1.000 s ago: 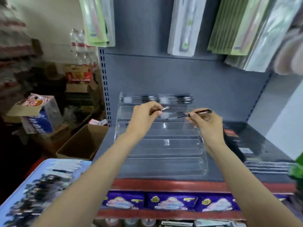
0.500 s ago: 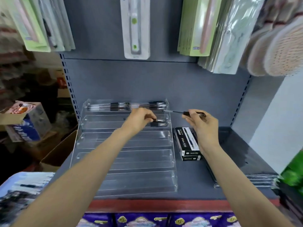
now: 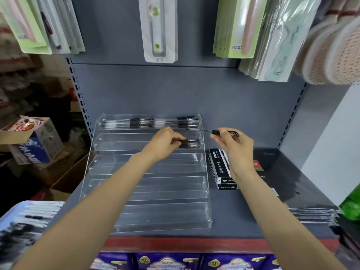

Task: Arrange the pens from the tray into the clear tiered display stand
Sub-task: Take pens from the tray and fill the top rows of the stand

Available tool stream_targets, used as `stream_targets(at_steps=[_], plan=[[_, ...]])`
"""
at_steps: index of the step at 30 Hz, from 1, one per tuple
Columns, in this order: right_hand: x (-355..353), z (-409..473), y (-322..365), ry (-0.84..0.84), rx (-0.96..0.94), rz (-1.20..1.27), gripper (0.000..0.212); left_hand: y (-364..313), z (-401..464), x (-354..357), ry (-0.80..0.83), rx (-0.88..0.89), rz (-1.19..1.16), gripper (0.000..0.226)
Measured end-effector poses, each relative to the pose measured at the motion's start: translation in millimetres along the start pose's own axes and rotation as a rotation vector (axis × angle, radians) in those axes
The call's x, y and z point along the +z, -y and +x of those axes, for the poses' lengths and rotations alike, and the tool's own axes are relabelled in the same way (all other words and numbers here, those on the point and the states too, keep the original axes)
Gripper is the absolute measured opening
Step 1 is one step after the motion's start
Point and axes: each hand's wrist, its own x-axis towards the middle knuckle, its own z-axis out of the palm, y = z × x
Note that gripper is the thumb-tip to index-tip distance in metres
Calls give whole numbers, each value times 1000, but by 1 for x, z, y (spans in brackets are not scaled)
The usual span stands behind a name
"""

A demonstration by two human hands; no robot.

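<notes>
A tiered display stand (image 3: 148,191) sits on a shop shelf (image 3: 243,215), its top tier filled with pens (image 3: 151,122). The left hand (image 3: 165,144) rests in the second tier on a pen (image 3: 190,143); the right hand (image 3: 234,148) holds another pen (image 3: 214,131) just right of the stand, above a pen box (image 3: 222,168). A tray (image 3: 11,215) lies at lower left.

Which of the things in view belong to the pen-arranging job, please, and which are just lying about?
Job:
clear stand
pens in top tier
pen in left hand
pen in right hand
tray

Lying about:
black pen box
hanging packets
cardboard boxes
</notes>
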Motion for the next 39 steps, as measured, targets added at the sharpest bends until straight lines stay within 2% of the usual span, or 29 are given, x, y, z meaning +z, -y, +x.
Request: stream_targets(at_steps=[2,5,12,16,18,21,24,27,29,33,36,39], plan=[[0,-1,-1,-3,6,-9,11,8,-3,-1,-58,-32,2,23],[2,-1,-3,-2,14,-14,12,14,-8,-4,-38,-43,0,17],[11,-3,-5,4,29,-16,11,10,-11,-3,-39,-39,26,24],[14,-1,-6,4,34,-18,11,14,-18,-10,-277,-47,-44,19],[17,1,-8,22,37,-39,10,10,-20,-15,-334,13,-66,24],[22,3,-11,80,41,-75,14,4,-17,-17,-248,118,-78,29],[28,4,-11,120,45,-80,13,3,-11,-19,-205,132,-74,22],[25,10,-15,96,-23,-246,11,6,-9,-21,-220,86,-88,19],[18,17,-19,70,-38,-448,27,11,-10,-22,-250,38,-80,19],[7,25,-25,138,44,-629,53,22,-13,-21,-232,-47,-33,20],[6,25,-31,214,33,-753,57,27,-11,-17,-187,-84,-27,20],[9,24,-35,274,33,-776,55,29,-8,-17,-137,-130,-35,22]])
